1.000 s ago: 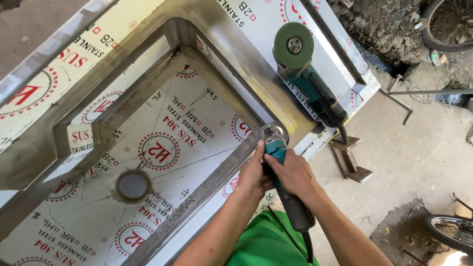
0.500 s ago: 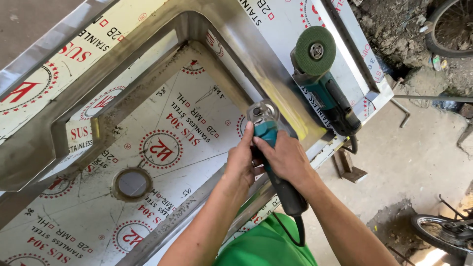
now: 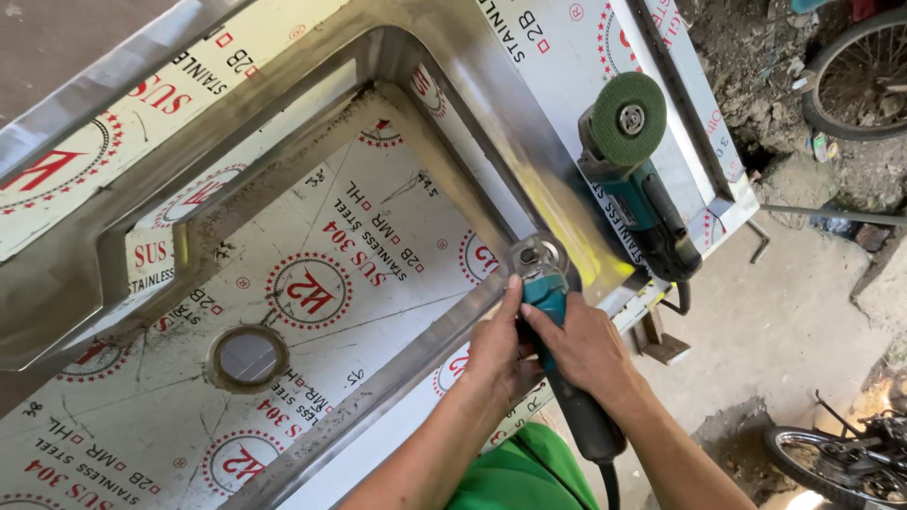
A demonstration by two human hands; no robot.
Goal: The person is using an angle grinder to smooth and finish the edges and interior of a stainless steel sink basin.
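Both hands grip a teal angle grinder [image 3: 553,321] at the steel sink [image 3: 453,123] basin's corner.
Left hand [image 3: 499,349] and right hand [image 3: 586,348], wrapped shut round its body, have slid it along the rim; grinding has advanced toward the second, green-disc grinder [image 3: 635,175].

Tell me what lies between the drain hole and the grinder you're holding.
In the head view, only the sink's film-covered floor and its bare steel wall lie between the drain hole and the held grinder.

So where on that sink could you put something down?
The basin floor between the drain hole and the far wall lies bare. The near corner is crowded: both hands grip a grinder, a second grinder beside.
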